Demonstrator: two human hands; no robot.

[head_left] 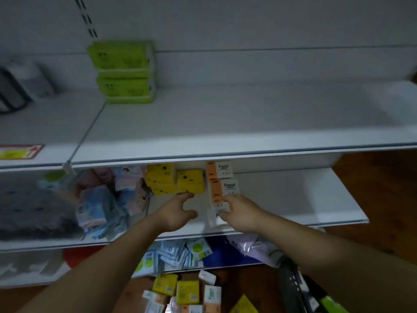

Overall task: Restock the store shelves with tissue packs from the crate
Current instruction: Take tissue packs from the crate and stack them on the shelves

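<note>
Centre frame, middle shelf [293, 199]; lower centre, below it, loose packs [187, 292] in a heap. On the shelf, yellow tissue packs [190, 182] sit left of a row of orange-white Facial packs [220, 170]. Left grip [178, 211] open, fingertips touching a yellow pack. Right grip [241, 213] closed around the frontmost Facial pack [217, 213].

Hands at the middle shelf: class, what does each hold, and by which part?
Right hand pinches the front Facial pack by its right edge. Left hand holds nothing; its fingertips just touch a yellow pack.
</note>
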